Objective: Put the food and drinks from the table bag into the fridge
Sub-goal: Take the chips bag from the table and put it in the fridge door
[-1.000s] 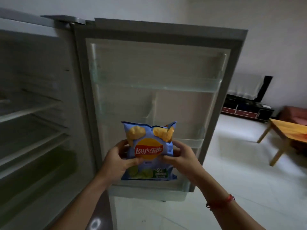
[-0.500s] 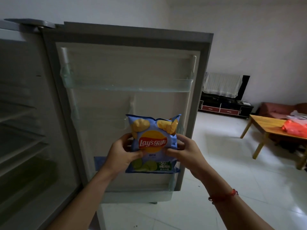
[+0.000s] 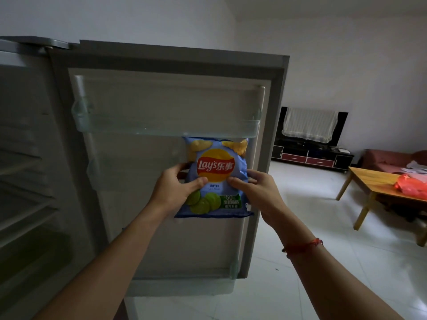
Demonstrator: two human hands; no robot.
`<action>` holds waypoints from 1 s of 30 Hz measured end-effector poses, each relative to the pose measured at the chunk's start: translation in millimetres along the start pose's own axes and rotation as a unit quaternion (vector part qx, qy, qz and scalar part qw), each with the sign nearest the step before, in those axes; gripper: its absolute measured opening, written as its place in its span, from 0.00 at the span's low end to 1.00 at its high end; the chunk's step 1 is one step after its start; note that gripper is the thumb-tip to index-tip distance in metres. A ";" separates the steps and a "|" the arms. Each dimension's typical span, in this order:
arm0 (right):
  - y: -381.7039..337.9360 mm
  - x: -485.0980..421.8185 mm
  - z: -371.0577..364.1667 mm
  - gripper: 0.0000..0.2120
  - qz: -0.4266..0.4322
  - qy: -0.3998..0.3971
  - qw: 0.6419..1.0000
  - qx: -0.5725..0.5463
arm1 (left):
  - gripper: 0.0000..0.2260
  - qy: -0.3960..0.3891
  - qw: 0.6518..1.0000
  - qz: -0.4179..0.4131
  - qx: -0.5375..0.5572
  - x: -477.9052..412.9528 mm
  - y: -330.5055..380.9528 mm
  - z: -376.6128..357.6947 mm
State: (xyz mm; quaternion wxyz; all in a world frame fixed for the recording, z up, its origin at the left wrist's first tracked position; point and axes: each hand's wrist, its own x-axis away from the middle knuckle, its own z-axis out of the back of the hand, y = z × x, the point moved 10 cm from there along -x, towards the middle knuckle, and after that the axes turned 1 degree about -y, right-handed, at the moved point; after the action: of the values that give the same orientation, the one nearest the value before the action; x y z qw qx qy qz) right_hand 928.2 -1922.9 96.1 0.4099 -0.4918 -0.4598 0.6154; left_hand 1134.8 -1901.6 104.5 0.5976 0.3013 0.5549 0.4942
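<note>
Where the fridge door (image 3: 184,248) stands open, chip bag (image 3: 216,159) upright just below the door shelf (image 3: 166,127), left hand (image 3: 171,190) pinching its left edge, right hand (image 3: 259,192) pinching its right, red bag (image 3: 413,187), perhaps plastic, on table (image 3: 369,179)

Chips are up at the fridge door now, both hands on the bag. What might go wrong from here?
The chip bag has its top edge right under the upper door shelf; lifting further could snag or crumple it. The left hand and right hand press thumbs into its puffy front; squeezing harder may crush chips.
</note>
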 end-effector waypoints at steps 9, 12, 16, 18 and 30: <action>2.4 -37.1 7.0 0.12 -0.008 -0.011 1.000 0.020 | 0.25 0.031 0.999 0.006 0.007 -35.4 -6.7 -11.0; 2.5 -45.4 8.3 0.15 0.006 -0.017 0.999 0.046 | 0.27 0.036 0.999 -0.015 -0.012 -41.6 -5.8 -14.1; 9.0 -53.9 10.2 0.15 0.040 -0.011 0.991 0.125 | 0.25 0.050 0.998 -0.004 -0.037 -44.2 -22.0 -16.0; 12.6 -56.2 8.8 0.15 0.065 -0.004 0.974 0.217 | 0.23 0.056 0.997 0.002 -0.062 -43.5 -30.5 -14.6; 12.5 -59.3 7.3 0.18 0.072 0.010 0.937 0.341 | 0.22 0.051 0.990 0.042 -0.123 -33.1 -38.1 -14.8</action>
State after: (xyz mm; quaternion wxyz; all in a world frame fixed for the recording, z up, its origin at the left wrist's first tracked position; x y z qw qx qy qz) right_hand 931.1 -1983.8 98.2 0.5127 -0.3600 -0.1814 0.7581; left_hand 1133.8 -1947.6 79.0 0.5797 0.2230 0.5069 0.5977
